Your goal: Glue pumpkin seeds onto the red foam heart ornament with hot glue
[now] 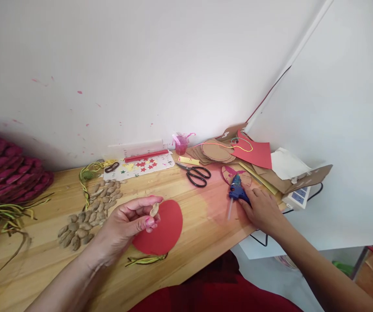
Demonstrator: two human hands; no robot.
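Observation:
My left hand [118, 227] pinches a single peanut in its shell [154, 210] between thumb and fingers, above a round red paper disc [170, 232]. Yellow-green strings [146, 260] stick out from the disc's near edge. On the right, my right hand [263, 209] is closed around the handle of a blue hot glue gun [236, 190]. A clear glue stick [230, 209] juts from its back end toward me. The gun's front lies over a cardboard disc with pink stains [245, 177]. More peanuts [82, 227] lie in a group left of my left hand.
Black-handled scissors [197, 175] lie mid-table, near a cup of pink paint [181, 145]. Star stickers [144, 164] sit on white paper by the wall. Cardboard pieces [217, 149], red paper [254, 151] and a power strip [297, 198] crowd the right. A magenta coiled object [7, 169] stands left.

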